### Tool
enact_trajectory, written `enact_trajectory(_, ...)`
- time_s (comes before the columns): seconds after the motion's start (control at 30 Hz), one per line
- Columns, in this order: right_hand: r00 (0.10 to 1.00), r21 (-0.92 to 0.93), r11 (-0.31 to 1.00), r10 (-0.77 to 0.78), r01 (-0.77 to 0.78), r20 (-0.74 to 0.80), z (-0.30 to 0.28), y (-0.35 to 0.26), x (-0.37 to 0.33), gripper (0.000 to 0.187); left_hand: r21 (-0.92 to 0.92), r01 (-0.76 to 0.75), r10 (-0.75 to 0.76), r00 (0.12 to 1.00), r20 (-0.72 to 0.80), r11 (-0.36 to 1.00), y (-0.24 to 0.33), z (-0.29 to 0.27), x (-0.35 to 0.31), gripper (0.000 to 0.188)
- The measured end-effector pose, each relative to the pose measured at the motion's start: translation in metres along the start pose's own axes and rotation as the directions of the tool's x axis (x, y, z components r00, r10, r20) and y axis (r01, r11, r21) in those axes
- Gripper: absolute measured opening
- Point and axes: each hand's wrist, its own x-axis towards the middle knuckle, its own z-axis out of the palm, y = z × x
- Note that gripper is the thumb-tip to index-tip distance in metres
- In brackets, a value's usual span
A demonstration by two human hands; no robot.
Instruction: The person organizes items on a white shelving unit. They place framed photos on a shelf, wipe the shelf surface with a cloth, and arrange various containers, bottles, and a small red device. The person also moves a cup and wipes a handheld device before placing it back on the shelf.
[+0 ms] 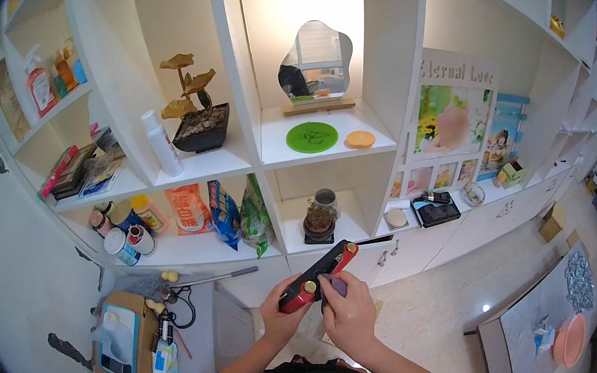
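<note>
In front of my body, my left hand [281, 316] grips a long black and red object [314, 272] with round gold-coloured ends; its exact kind is unclear. The object is held tilted, its far end up to the right. My right hand [353, 311] is closed around a small greyish-purple piece [336, 286], perhaps a sponge or cloth, pressed against the object's side. Beyond my hands, a glass jar [321, 223] with dark contents stands in a low shelf compartment. Above it a wavy mirror [316, 63] stands behind a green round mat [312, 137] and an orange disc [360, 140].
White shelving [384, 63] spans the front. A potted artificial plant [201, 127], a white spray bottle [162, 144] and several bags and cans fill the left compartments. A cardboard box [128, 303] sits lower left. At right stands a grey table [525, 341] with a pink basin [569, 340].
</note>
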Motion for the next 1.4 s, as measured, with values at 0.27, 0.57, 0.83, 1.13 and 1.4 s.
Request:
enact_trajectory(0.27,0.996,0.05,0.995,-0.089,0.088,0.027,-0.013,0.008,-0.005,0.043,0.052,-0.019,0.023,0.997,-0.075,0.998,-0.001,-0.003,0.012,0.05)
enact_trajectory(0.57,1.0,-0.055,0.998,0.027,-0.026,0.007,0.0,0.017,-0.009,0.041,-0.017,0.005,-0.006,0.999,-0.053,1.0,-0.01,0.0,0.009,0.049)
enact_trajectory(0.83,0.998,-0.043,0.998,-0.044,0.042,-0.048,-0.001,0.023,-0.002,0.041,-0.059,0.135,-0.134,0.991,0.014,0.989,-0.02,-0.002,0.001,0.05)
enact_trajectory(1.13,0.997,-0.069,0.998,-0.006,0.001,-0.072,0.002,0.026,-0.009,0.042,-0.135,0.145,-0.142,0.989,0.031,0.98,-0.018,-0.002,-0.005,0.05)
enact_trajectory(1.4,0.995,-0.001,0.995,-0.102,0.102,-0.018,-0.016,0.018,-0.009,0.039,0.005,0.068,-0.068,0.997,0.041,0.998,-0.006,-0.002,-0.001,0.049)
